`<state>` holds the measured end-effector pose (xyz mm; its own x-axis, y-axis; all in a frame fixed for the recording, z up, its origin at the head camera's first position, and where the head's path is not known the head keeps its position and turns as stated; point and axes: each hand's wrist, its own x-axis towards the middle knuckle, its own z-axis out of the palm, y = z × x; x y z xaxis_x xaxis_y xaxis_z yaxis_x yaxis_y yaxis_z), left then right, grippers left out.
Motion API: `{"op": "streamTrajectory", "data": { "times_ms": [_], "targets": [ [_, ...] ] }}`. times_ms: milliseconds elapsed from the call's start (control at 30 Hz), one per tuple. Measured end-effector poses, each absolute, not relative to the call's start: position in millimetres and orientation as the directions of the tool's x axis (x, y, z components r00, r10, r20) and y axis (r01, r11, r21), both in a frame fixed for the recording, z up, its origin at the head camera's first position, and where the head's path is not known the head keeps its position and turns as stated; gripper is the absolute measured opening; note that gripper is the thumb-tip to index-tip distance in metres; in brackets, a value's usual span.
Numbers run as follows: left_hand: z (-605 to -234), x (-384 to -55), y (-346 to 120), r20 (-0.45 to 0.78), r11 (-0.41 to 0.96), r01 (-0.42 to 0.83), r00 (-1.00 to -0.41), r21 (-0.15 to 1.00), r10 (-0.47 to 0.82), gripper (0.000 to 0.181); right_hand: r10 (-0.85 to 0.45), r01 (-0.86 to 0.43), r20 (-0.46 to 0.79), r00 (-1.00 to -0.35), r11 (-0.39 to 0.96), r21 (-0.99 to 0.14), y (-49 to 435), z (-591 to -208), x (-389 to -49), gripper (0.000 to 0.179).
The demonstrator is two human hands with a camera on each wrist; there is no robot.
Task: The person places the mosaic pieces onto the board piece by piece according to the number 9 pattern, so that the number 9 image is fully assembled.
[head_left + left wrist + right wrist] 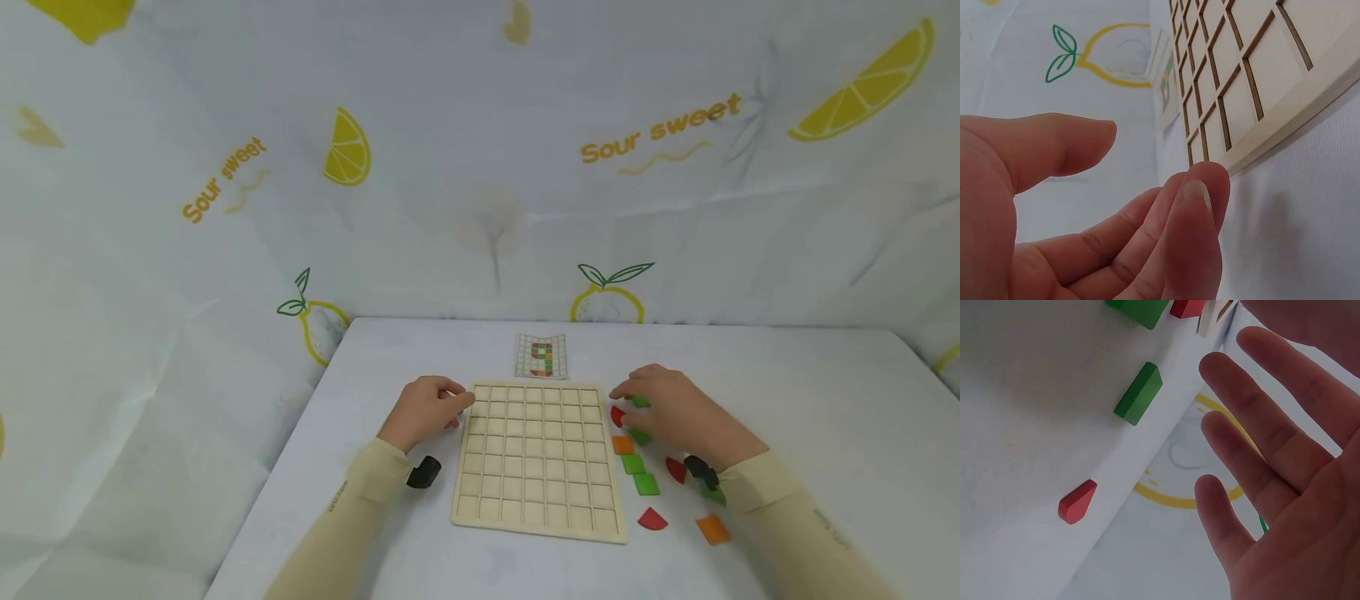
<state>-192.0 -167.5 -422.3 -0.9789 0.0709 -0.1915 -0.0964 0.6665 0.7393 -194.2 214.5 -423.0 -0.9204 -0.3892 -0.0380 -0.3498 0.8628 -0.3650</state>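
A pale wooden board (534, 448) with a grid of square recesses lies flat on the white table. My left hand (424, 412) is beside its far left corner, fingers loosely bent and thumb apart; the left wrist view shows nothing between them. Off the board's right edge, my right hand (670, 410) hovers over loose pieces with its fingers spread and holds nothing. Below it are a red quarter-round piece (617, 416) and a green piece (641, 402). In the right wrist view, a green block (1138, 394) and a red piece (1077, 502) lie apart from the fingers.
Behind the board lies a small pattern card (542, 357) with a coloured figure on a grid. More pieces lie right of the board: an orange square (622, 445), a green square (646, 484), a red quarter-round (652, 520) and another orange square (712, 529). A lemon-print cloth (465, 208) hangs behind.
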Motion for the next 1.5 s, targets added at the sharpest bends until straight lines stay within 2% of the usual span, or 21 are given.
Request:
{"op": "streamTrajectory", "data": {
  "times_ms": [167, 333, 733, 967, 1233, 1500],
  "targets": [
    [-429, -192, -159, -0.234, 0.654, -0.141, -0.971, 0.743, 0.057, 0.026, -0.387, -0.34, -0.055, -0.92, 0.862, -0.376, 216, -432, -190, 0.028],
    [-433, -190, -154, -0.244, 0.666, -0.133, -0.967, 0.734, 0.077, 0.023, -0.384, -0.346, -0.042, -0.922, 0.869, -0.353, 217, -435, -186, 0.029],
    [-439, -192, -155, -0.255, 0.675, -0.165, -0.966, 0.719, 0.036, 0.02, -0.436, -0.418, 0.008, -0.9, 0.857, -0.303, 210, -434, -192, 0.027],
    [-442, -196, -159, -0.264, 0.642, -0.191, -0.964, 0.743, 0.018, 0.019, -0.433, -0.419, 0.007, -0.901, 0.867, -0.27, 208, -433, -196, 0.019],
    [-450, -199, -163, -0.3, 0.61, -0.243, -0.954, 0.754, -0.009, 0.02, -0.419, -0.401, -0.005, -0.908, 0.871, -0.283, 208, -438, -199, 0.022],
    [-456, -203, -166, -0.296, 0.581, -0.24, -0.955, 0.778, 0.002, 0.021, -0.413, -0.395, 0.0, -0.911, 0.872, -0.288, 208, -437, -202, 0.02]
  ]
}}
